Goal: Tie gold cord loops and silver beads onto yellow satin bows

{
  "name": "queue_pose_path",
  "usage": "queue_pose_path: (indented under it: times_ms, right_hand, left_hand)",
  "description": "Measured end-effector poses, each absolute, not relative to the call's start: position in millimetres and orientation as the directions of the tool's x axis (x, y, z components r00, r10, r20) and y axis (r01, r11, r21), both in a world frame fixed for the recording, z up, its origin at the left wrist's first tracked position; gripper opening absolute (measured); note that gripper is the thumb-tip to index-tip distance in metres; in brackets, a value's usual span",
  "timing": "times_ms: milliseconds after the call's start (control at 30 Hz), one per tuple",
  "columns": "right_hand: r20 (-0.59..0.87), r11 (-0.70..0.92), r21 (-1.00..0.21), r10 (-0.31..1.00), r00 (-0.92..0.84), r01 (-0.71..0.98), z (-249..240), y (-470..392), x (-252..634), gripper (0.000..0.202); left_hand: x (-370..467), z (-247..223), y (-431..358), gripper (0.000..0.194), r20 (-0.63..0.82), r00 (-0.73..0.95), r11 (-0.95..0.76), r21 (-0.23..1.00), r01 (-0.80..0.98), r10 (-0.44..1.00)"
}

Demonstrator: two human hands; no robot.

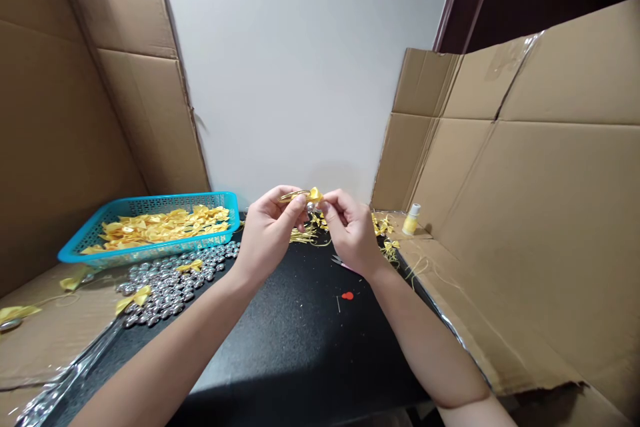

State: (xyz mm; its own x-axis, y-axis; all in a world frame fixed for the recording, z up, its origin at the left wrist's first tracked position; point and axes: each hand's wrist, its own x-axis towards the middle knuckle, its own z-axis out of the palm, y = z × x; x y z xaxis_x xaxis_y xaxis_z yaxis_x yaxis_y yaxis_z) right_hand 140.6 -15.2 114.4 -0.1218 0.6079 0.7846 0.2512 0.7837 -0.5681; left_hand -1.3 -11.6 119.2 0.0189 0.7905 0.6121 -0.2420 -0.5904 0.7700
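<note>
Above the black table, both of my hands meet at a small yellow ribbon bow with a shiny silver ball hanging under it. My left hand pinches a looped gold cord between thumb and fingers, just beside the bow. With thumb and forefinger, my right hand grips the bow's right side. The fingertips partly cover the spot where cord, bow and ball join. Behind the hands lie gold cords and several yellow bows on the table.
A blue basket of yellow bows stands at left, near many silver balls. Scissors and a red piece lie on the black table. A small bottle stands at right. Cardboard walls flank both sides.
</note>
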Motion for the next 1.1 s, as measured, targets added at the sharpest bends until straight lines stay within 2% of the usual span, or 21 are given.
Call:
queue_pose_path:
  times_ms: [233, 733, 1100]
  right_hand:
    - [0.816, 0.812, -0.529, 0.567, -0.113, 0.247, 112.4, -16.0, 140.9, 0.014]
    - [0.838, 0.837, -0.466, 0.521, -0.161, 0.286, 119.2, -19.1, 145.3, 0.013]
    - [0.816, 0.820, -0.461, 0.542, -0.201, 0.340, 123.1, -22.2, 151.0, 0.015]
  left_hand:
    - [-1.8, 121.8, -14.4, 0.012, 0.624, 0.047, -0.601, 0.768, -0.221, 0.780]
    - [-3.6, 127.9, -11.4, 0.014, 0.467, 0.171, -0.378, 0.843, -0.383, 0.868]
    - [-3.7, 127.5, -11.2, 0.017, 0.429, 0.191, -0.348, 0.871, -0.347, 0.883]
